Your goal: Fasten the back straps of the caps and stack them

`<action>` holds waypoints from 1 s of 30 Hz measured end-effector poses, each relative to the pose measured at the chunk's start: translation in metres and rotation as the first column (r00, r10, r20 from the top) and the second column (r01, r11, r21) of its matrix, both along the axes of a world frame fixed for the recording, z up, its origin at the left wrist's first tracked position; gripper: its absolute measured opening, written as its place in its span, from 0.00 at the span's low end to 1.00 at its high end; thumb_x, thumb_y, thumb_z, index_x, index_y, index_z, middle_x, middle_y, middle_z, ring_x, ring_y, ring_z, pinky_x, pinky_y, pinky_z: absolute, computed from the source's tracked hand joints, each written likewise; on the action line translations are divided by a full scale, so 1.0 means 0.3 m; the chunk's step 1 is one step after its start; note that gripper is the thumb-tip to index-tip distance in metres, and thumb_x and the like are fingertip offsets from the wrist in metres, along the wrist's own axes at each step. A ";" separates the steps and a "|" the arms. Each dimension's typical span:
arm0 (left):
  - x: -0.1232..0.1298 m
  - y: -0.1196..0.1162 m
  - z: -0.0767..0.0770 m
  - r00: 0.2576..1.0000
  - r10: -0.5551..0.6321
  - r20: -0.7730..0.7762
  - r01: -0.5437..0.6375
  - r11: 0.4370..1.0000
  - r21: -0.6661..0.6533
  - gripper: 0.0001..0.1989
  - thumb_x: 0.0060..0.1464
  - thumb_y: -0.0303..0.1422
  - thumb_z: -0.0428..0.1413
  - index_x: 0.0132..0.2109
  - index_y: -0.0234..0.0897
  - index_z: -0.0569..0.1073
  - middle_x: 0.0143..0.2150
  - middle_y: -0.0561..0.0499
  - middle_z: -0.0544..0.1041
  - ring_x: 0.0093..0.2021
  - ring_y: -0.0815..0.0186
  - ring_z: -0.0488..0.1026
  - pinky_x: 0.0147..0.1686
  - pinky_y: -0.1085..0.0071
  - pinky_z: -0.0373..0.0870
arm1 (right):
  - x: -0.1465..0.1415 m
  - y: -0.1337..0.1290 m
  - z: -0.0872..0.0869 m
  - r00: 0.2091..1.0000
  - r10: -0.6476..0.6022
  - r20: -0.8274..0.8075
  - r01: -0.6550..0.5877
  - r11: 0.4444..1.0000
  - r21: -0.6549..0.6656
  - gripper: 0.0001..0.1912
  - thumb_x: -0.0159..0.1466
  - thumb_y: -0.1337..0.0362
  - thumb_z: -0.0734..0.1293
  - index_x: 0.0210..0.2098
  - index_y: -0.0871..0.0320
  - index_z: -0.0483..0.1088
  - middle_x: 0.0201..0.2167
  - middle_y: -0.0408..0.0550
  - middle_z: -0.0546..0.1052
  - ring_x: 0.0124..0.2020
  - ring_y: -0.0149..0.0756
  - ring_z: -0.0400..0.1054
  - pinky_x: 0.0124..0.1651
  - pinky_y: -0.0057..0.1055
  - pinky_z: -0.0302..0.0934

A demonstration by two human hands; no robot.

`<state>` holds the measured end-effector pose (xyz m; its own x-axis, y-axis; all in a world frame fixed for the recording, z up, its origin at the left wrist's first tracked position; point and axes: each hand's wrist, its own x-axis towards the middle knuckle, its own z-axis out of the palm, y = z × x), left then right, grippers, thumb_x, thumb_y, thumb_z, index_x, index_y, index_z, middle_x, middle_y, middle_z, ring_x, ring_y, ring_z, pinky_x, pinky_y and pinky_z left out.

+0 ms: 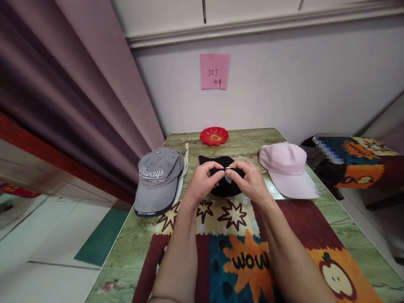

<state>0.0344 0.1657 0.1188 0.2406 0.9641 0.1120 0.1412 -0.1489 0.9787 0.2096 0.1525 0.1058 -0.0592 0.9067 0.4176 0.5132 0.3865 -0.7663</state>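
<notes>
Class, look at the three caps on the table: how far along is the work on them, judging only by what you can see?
Looks done: nothing can be told. The grey cap and pink cap lie apart on the table, untouched. In hand: the left hand and right hand pinch the back strap of the black cap at its small metal clasp. Left: the strap is not yet let go.

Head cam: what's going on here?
A person has both hands on a black fabric cap lying on the green marbled table. The left hand and right hand pinch its rear strap, at a small metal buckle, between thumb and fingers. A grey "Always" baseball cap lies to the left, a pale pink baseball cap to the right, and a red scalloped plastic dish sits beyond. A colourful "WOW" cloth covers the near side.
</notes>
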 end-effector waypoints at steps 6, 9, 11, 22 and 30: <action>-0.010 0.011 -0.011 0.999 0.036 0.021 -0.035 0.998 -0.047 0.13 0.51 0.40 0.63 0.39 0.36 0.75 0.20 0.57 0.71 0.18 0.72 0.67 0.17 0.78 0.63 | 0.025 0.005 0.000 0.999 -0.017 -0.051 0.017 1.000 -0.002 0.11 0.64 0.52 0.69 0.34 0.51 0.77 0.36 0.45 0.83 0.40 0.43 0.75 0.65 0.50 0.52; -0.033 0.017 -0.010 0.995 0.090 0.032 -0.088 0.994 -0.070 0.13 0.51 0.40 0.63 0.39 0.36 0.74 0.18 0.57 0.71 0.15 0.73 0.64 0.16 0.79 0.61 | 0.066 0.011 -0.003 0.995 -0.012 -0.097 0.008 0.999 -0.042 0.13 0.64 0.50 0.68 0.34 0.53 0.78 0.36 0.47 0.83 0.41 0.44 0.75 0.54 0.42 0.63; -0.047 0.020 -0.008 0.993 0.107 0.043 -0.103 0.991 -0.080 0.13 0.50 0.40 0.63 0.38 0.36 0.75 0.17 0.58 0.69 0.14 0.74 0.63 0.15 0.79 0.59 | 0.088 0.015 -0.007 0.994 -0.013 -0.110 0.005 0.997 -0.076 0.15 0.64 0.50 0.68 0.32 0.54 0.77 0.33 0.46 0.82 0.37 0.42 0.74 0.48 0.38 0.64; -0.069 0.026 -0.017 0.999 0.050 0.016 -0.048 0.995 -0.087 0.14 0.51 0.39 0.62 0.41 0.34 0.78 0.20 0.56 0.71 0.19 0.73 0.66 0.19 0.79 0.62 | 0.089 0.012 0.004 0.981 -0.030 -0.193 -0.003 0.986 -0.168 0.16 0.64 0.51 0.66 0.28 0.56 0.71 0.27 0.44 0.74 0.31 0.36 0.64 0.39 0.34 0.57; -0.046 0.017 -0.014 0.999 0.032 -0.019 -0.034 0.997 -0.064 0.14 0.53 0.42 0.62 0.40 0.35 0.77 0.19 0.57 0.71 0.18 0.73 0.66 0.19 0.79 0.62 | 0.094 0.018 -0.008 0.968 -0.046 -0.247 0.002 0.984 -0.178 0.15 0.63 0.52 0.66 0.27 0.56 0.71 0.27 0.43 0.73 0.31 0.35 0.63 0.38 0.33 0.55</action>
